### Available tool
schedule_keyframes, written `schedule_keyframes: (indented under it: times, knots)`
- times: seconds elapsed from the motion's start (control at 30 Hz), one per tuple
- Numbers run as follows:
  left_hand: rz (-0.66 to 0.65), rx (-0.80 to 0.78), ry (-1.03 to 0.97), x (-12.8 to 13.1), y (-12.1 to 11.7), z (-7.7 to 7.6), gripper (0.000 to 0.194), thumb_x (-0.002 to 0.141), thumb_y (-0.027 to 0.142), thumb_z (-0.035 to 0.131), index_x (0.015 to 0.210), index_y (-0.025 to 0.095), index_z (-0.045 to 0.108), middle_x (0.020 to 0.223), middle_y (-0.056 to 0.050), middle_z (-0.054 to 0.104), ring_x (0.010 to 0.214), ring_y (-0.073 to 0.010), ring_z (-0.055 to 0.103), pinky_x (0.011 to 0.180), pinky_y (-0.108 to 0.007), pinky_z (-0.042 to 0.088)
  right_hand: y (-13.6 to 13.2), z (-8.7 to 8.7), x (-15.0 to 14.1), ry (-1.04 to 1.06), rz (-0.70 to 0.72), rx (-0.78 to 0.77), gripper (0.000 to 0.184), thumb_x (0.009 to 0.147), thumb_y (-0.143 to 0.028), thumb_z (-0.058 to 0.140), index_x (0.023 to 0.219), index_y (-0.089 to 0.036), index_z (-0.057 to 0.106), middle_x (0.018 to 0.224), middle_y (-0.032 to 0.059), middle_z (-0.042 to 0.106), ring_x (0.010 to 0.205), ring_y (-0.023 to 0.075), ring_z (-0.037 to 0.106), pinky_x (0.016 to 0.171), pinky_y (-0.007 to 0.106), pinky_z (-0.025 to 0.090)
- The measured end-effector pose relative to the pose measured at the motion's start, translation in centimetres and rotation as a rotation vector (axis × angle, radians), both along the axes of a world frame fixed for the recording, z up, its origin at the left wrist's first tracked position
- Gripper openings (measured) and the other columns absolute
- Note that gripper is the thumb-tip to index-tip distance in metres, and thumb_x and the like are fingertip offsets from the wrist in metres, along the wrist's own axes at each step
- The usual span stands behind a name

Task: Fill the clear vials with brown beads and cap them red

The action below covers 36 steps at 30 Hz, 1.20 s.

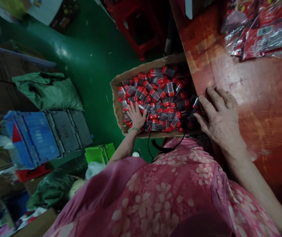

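Note:
A torn-edged cardboard box (118, 113) below the table edge is filled with many small clear containers (155, 94) with red caps and dark contents. My left hand (135, 116), wearing a thin green bracelet at the wrist, lies over the left part of the pile with its fingers spread, touching the containers. On the edge of the wooden table (259, 85) rests my right hand (221, 120), its fingers apart and its thumb over the box side. One dark container (195, 102) shows close to its index fingertip; whether they touch I cannot tell.
Red plastic packages (259, 36) in clear wrap lie at the table's far right. A red stool (141, 29) stands beyond the box. Blue and grey crates (36, 138), a green sack (48, 90) and a bright green crate (100, 153) stand left on the green floor (94, 65).

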<state>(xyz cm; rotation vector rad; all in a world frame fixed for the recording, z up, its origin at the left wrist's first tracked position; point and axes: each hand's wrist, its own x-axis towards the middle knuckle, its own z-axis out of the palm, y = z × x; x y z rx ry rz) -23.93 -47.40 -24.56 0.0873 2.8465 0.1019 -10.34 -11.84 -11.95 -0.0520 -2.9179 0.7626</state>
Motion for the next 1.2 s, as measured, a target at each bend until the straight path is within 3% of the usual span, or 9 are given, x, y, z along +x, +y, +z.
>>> schedule_keyframes:
  times: [0.1, 0.17, 0.27, 0.43, 0.73, 1.0, 1.1, 1.2]
  knots:
    - [-0.007, 0.021, -0.089, 3.4, 0.2, 2.1, 0.066, 0.100, 0.050, 0.046, 0.148, 0.005, 0.043, 0.155, -0.028, 0.040, 0.150, -0.0386, 0.030, 0.123, -0.058, 0.026, 0.0, 0.2, 0.0, -0.008, -0.001, -0.005, 0.054, 0.097, -0.038, 0.056, 0.148, -0.021, 0.049, 0.158, 0.0162, 0.045, 0.148, 0.0373, 0.035, 0.118, 0.060, 0.034]
    - [-0.047, 0.042, -0.227, 5.6, 0.2, 3.2, 0.051, 0.098, 0.048, 0.055, 0.132, 0.011, 0.058, 0.138, -0.022, 0.058, 0.134, -0.0335, 0.051, 0.114, -0.054, 0.041, 0.1, 0.2, -0.1, -0.006, 0.000, -0.009, 0.055, 0.096, -0.039, 0.056, 0.148, -0.020, 0.049, 0.158, 0.0163, 0.044, 0.147, 0.0385, 0.036, 0.117, 0.063, 0.034]
    - [-0.081, 0.064, -0.446, 7.8, 0.1, 4.0, 0.038, 0.096, 0.040, 0.063, 0.126, 0.017, 0.061, 0.129, -0.011, 0.063, 0.115, -0.0246, 0.063, 0.098, -0.047, 0.055, 0.1, 0.2, -0.1, -0.009, 0.007, -0.036, 0.053, 0.097, -0.039, 0.055, 0.146, -0.020, 0.050, 0.158, 0.0160, 0.046, 0.147, 0.0380, 0.036, 0.118, 0.062, 0.032]
    - [-0.030, 0.151, -0.702, 7.5, -0.8, 5.4, 0.038, 0.097, 0.038, 0.062, 0.127, 0.016, 0.060, 0.128, -0.011, 0.063, 0.111, -0.0235, 0.065, 0.094, -0.045, 0.057, 0.1, -0.1, -0.1, 0.048, -0.009, -0.029, 0.046, 0.098, -0.041, 0.055, 0.138, -0.019, 0.057, 0.151, 0.0156, 0.054, 0.143, 0.0343, 0.042, 0.118, 0.058, 0.035]
    - [0.155, 0.341, -1.250, 6.0, -7.2, 11.3, 0.036, 0.097, 0.038, 0.062, 0.126, 0.016, 0.061, 0.125, -0.010, 0.064, 0.107, -0.0218, 0.066, 0.091, -0.043, 0.058, 0.1, -0.4, -0.2, 0.084, -0.005, -0.060, 0.045, 0.098, -0.035, 0.053, 0.138, -0.016, 0.058, 0.147, 0.0165, 0.056, 0.142, 0.0358, 0.044, 0.115, 0.063, 0.037]
    - [0.213, 0.416, -1.424, 2.9, -7.9, 11.1, 0.033, 0.096, 0.037, 0.063, 0.121, 0.015, 0.063, 0.123, -0.009, 0.065, 0.109, -0.0226, 0.066, 0.093, -0.044, 0.058, 0.3, -0.7, -0.1, 0.122, 0.012, -0.085, 0.043, 0.096, -0.037, 0.056, 0.132, -0.012, 0.061, 0.145, 0.0172, 0.058, 0.142, 0.0338, 0.044, 0.118, 0.058, 0.035]
    - [0.266, 0.390, -1.467, 4.4, -9.3, 12.2, 0.036, 0.097, 0.039, 0.062, 0.125, 0.016, 0.062, 0.127, -0.010, 0.064, 0.111, -0.0239, 0.065, 0.094, -0.045, 0.058, 0.3, -0.5, -0.1, 0.092, 0.006, -0.091, 0.043, 0.098, -0.037, 0.054, 0.135, -0.016, 0.060, 0.147, 0.0159, 0.058, 0.143, 0.0338, 0.044, 0.118, 0.060, 0.034]
    - [0.339, 0.347, -1.501, 7.8, -10.8, 13.8, 0.038, 0.096, 0.038, 0.063, 0.127, 0.016, 0.061, 0.128, -0.011, 0.063, 0.110, -0.0233, 0.065, 0.093, -0.044, 0.058, 0.3, -0.3, -0.1, 0.104, 0.001, -0.083, 0.043, 0.098, -0.036, 0.054, 0.133, -0.014, 0.061, 0.145, 0.0165, 0.058, 0.142, 0.0341, 0.045, 0.118, 0.059, 0.036]
